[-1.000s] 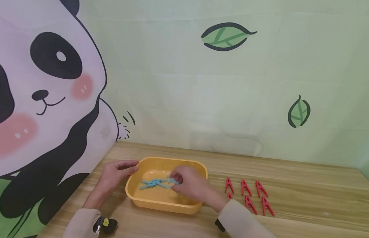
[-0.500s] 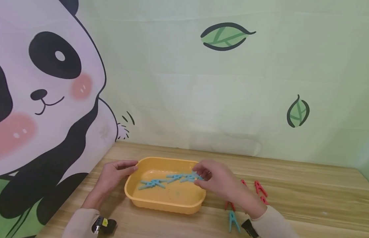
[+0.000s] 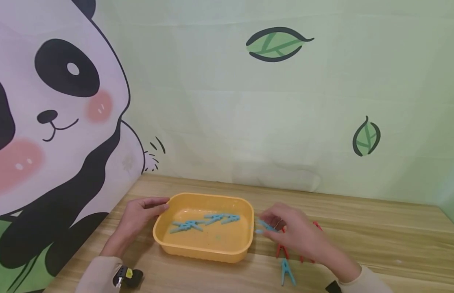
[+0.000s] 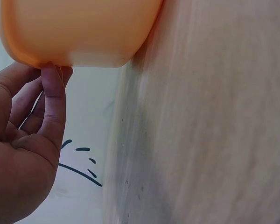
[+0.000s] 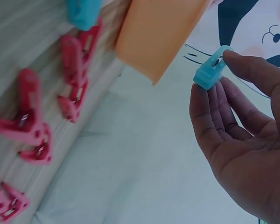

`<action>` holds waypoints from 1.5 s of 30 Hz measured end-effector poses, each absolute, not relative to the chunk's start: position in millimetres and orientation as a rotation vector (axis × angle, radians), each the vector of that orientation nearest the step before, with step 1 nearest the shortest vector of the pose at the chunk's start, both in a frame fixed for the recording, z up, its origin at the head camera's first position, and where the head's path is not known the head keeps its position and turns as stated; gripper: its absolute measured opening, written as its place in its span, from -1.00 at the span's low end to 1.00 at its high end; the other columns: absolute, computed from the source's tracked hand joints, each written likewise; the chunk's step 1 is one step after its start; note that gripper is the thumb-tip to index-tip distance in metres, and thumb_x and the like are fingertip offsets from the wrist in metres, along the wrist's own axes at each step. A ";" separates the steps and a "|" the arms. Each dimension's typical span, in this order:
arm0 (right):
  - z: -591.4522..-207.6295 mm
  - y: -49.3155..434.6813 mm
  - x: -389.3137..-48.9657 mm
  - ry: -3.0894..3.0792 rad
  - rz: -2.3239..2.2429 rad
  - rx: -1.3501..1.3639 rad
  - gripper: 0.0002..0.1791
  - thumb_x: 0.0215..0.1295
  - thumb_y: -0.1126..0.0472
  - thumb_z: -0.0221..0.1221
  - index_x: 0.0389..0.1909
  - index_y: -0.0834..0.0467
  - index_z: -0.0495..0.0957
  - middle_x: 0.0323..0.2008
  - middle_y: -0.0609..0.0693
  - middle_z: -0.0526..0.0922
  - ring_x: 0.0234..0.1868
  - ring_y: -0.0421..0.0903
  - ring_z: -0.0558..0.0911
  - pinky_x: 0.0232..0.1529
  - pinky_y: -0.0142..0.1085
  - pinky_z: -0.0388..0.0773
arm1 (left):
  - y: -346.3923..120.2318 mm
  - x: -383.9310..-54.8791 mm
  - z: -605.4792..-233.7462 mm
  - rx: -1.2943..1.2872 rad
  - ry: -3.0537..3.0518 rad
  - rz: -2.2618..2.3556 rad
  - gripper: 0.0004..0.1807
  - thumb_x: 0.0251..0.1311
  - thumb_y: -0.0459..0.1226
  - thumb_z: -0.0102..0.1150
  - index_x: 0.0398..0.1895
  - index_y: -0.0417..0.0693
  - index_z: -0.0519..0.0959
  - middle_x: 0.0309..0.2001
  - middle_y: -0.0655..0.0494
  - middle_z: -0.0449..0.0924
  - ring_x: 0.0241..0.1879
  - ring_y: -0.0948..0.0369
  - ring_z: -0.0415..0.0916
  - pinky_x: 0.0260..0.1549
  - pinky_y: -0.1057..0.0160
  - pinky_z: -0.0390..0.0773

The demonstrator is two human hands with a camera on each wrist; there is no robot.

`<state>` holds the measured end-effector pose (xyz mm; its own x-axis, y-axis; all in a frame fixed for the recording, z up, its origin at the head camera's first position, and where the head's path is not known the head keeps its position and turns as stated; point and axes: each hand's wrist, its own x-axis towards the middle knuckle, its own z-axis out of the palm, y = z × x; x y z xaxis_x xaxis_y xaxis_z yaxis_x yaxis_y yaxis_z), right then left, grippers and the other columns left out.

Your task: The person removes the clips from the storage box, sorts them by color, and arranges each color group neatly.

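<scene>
My left hand (image 3: 144,215) holds the left rim of a yellow plastic basin (image 3: 203,256), its fingertips right at the edge in the left wrist view. Inside the basin lie several blue clothespins (image 3: 186,226). To the right of it, my right hand (image 3: 294,230) pinches another blue clothespin (image 5: 210,70) between thumb and fingertips, above the table. Below that hand, one blue clothespin (image 3: 287,272) lies on the wood, in front of a red clothespin (image 3: 282,250). More red clothespins (image 5: 30,112) lie beside it, partly hidden by the right hand and forearm in the head view.
The wooden table (image 3: 395,232) runs back to a pale green cloth backdrop (image 3: 212,101) printed with leaves. A printed panda (image 3: 66,134) covers the left side.
My right hand has lifted a blue clothespin out of the basin and moved right, over the red clothespins. The left hand stays at the basin's rim.
</scene>
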<state>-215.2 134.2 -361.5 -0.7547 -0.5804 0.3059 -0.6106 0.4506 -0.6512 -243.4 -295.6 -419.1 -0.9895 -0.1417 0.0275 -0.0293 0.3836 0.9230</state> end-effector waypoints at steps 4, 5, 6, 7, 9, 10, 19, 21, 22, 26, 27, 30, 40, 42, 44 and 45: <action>-366.8 145.8 -212.9 -2.677 1.209 1.083 -0.75 0.36 0.29 0.44 0.01 0.20 0.70 -0.13 -0.09 0.69 -0.17 -0.21 0.67 -0.14 -0.29 0.71 | -295.0 -243.6 -418.9 0.153 -2.530 -1.676 -0.52 0.37 -0.12 0.45 0.22 -0.21 0.71 0.18 -0.07 0.72 0.21 0.04 0.61 -0.04 0.43 0.61; -368.1 148.6 -212.1 -2.688 1.213 1.083 -0.75 0.36 0.29 0.44 0.01 0.21 0.69 -0.14 -0.09 0.69 -0.17 -0.22 0.66 -0.14 -0.29 0.71 | -294.8 -243.7 -418.7 0.151 -2.528 -1.679 -0.53 0.37 -0.12 0.45 0.22 -0.21 0.71 0.18 -0.07 0.72 0.21 0.04 0.61 -0.03 0.43 0.61; -369.2 151.6 -211.4 -2.700 1.213 1.077 -0.76 0.36 0.29 0.44 0.00 0.20 0.70 -0.14 -0.10 0.69 -0.17 -0.22 0.66 -0.14 -0.29 0.71 | -294.6 -243.8 -418.5 0.148 -2.527 -1.680 -0.53 0.37 -0.12 0.45 0.22 -0.21 0.71 0.18 -0.07 0.72 0.21 0.04 0.61 -0.03 0.43 0.61; -370.5 154.6 -210.9 -2.710 1.214 1.074 -0.76 0.36 0.29 0.44 0.00 0.20 0.69 -0.14 -0.11 0.69 -0.17 -0.23 0.66 -0.15 -0.29 0.71 | -294.5 -243.8 -418.3 0.146 -2.527 -1.680 -0.53 0.37 -0.12 0.45 0.22 -0.21 0.71 0.18 -0.07 0.72 0.21 0.04 0.61 -0.03 0.43 0.61; -373.6 160.3 -210.1 -2.720 1.224 1.076 -0.77 0.36 0.27 0.44 -0.03 0.19 0.70 -0.15 -0.11 0.68 -0.18 -0.23 0.66 -0.16 -0.29 0.71 | -294.1 -243.9 -417.9 0.143 -2.530 -1.674 -0.53 0.37 -0.12 0.44 0.22 -0.21 0.71 0.18 -0.07 0.72 0.22 0.04 0.60 -0.03 0.44 0.61; -375.3 163.3 -209.6 -2.719 1.228 1.082 -0.78 0.35 0.26 0.45 -0.04 0.18 0.70 -0.16 -0.11 0.69 -0.18 -0.24 0.66 -0.17 -0.29 0.71 | -293.9 -244.0 -417.8 0.142 -2.531 -1.674 -0.53 0.37 -0.12 0.44 0.22 -0.21 0.71 0.19 -0.07 0.72 0.22 0.04 0.60 -0.03 0.44 0.61; -389.6 190.1 -207.5 -2.743 1.214 1.190 -0.74 0.33 0.29 0.46 0.00 0.17 0.69 -0.21 -0.16 0.68 -0.22 -0.29 0.65 -0.21 -0.30 0.71 | -294.0 -244.2 -417.7 0.150 -2.537 -1.665 -0.54 0.38 -0.13 0.43 0.22 -0.21 0.71 0.18 -0.07 0.72 0.22 0.03 0.60 -0.03 0.45 0.60; -391.8 194.5 -207.5 -2.753 1.202 1.205 -0.73 0.31 0.29 0.47 -0.01 0.17 0.69 -0.22 -0.19 0.69 -0.23 -0.31 0.64 -0.21 -0.31 0.71 | -294.4 -243.9 -417.7 0.152 -2.536 -1.667 -0.54 0.38 -0.13 0.44 0.22 -0.21 0.71 0.18 -0.07 0.72 0.23 0.03 0.59 -0.03 0.45 0.59; -392.8 196.6 -207.4 -2.753 1.194 1.216 -0.72 0.30 0.30 0.47 -0.01 0.17 0.69 -0.23 -0.18 0.70 -0.24 -0.31 0.64 -0.22 -0.31 0.72 | -294.6 -243.8 -417.7 0.152 -2.536 -1.669 -0.54 0.38 -0.13 0.44 0.22 -0.21 0.71 0.19 -0.07 0.72 0.23 0.03 0.59 -0.03 0.45 0.59; -396.8 204.1 -206.9 -2.797 1.173 1.229 -0.72 0.30 0.27 0.48 -0.01 0.17 0.70 -0.20 -0.16 0.70 -0.22 -0.30 0.63 -0.22 -0.32 0.72 | -295.4 -243.2 -418.0 0.162 -2.540 -1.667 -0.53 0.38 -0.12 0.44 0.22 -0.20 0.71 0.19 -0.07 0.72 0.25 0.02 0.58 -0.02 0.46 0.58; -397.8 206.1 -206.2 -2.814 1.173 1.231 -0.72 0.30 0.27 0.48 -0.01 0.17 0.70 -0.19 -0.16 0.70 -0.22 -0.30 0.63 -0.21 -0.32 0.72 | -295.4 -243.1 -418.1 0.164 -2.544 -1.662 -0.53 0.38 -0.11 0.44 0.23 -0.20 0.71 0.19 -0.07 0.72 0.25 0.01 0.58 -0.01 0.46 0.58; -401.1 212.3 -204.0 -2.847 1.173 1.236 -0.73 0.30 0.26 0.48 -0.02 0.15 0.71 -0.20 -0.20 0.69 -0.23 -0.31 0.61 -0.23 -0.32 0.70 | -295.6 -243.2 -418.2 0.169 -2.555 -1.646 -0.53 0.38 -0.10 0.43 0.23 -0.18 0.71 0.20 -0.06 0.71 0.27 0.01 0.57 -0.01 0.46 0.56; -404.9 222.7 -195.0 -3.084 1.267 1.051 -0.78 0.31 0.22 0.48 -0.07 0.03 0.72 -0.22 -0.19 0.67 -0.22 -0.19 0.59 -0.19 -0.32 0.66 | -295.8 -242.2 -417.9 0.157 -2.540 -1.668 -0.53 0.38 -0.12 0.44 0.23 -0.21 0.70 0.19 -0.08 0.72 0.24 0.02 0.59 -0.02 0.45 0.59; -404.8 223.3 -193.4 -3.157 1.327 0.981 -0.79 0.32 0.21 0.47 -0.07 0.01 0.72 -0.21 -0.15 0.68 -0.21 -0.11 0.60 -0.16 -0.27 0.67 | -295.7 -242.3 -417.9 0.159 -2.540 -1.666 -0.53 0.38 -0.12 0.44 0.22 -0.21 0.70 0.18 -0.08 0.72 0.23 0.02 0.60 -0.03 0.44 0.60; -405.1 223.6 -192.2 -3.199 1.375 0.943 -0.80 0.33 0.21 0.47 -0.08 0.00 0.72 -0.20 -0.11 0.68 -0.20 -0.03 0.60 -0.14 -0.23 0.68 | -295.6 -242.6 -417.8 0.162 -2.541 -1.664 -0.53 0.37 -0.12 0.44 0.22 -0.21 0.71 0.18 -0.07 0.72 0.22 0.03 0.60 -0.03 0.44 0.61; -405.4 224.0 -191.6 -3.219 1.395 0.922 -0.80 0.33 0.22 0.46 -0.08 0.00 0.72 -0.19 -0.10 0.68 -0.18 0.00 0.60 -0.13 -0.20 0.69 | -295.5 -242.8 -417.8 0.164 -2.544 -1.660 -0.53 0.37 -0.12 0.44 0.22 -0.20 0.71 0.18 -0.07 0.72 0.23 0.02 0.60 -0.03 0.44 0.60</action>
<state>-191.6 224.0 -405.4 -0.7626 -0.6046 -0.2302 -0.2454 0.5996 -0.7617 -242.8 -295.5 -417.8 -0.9893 -0.1437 0.0243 -0.0356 0.4002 0.9158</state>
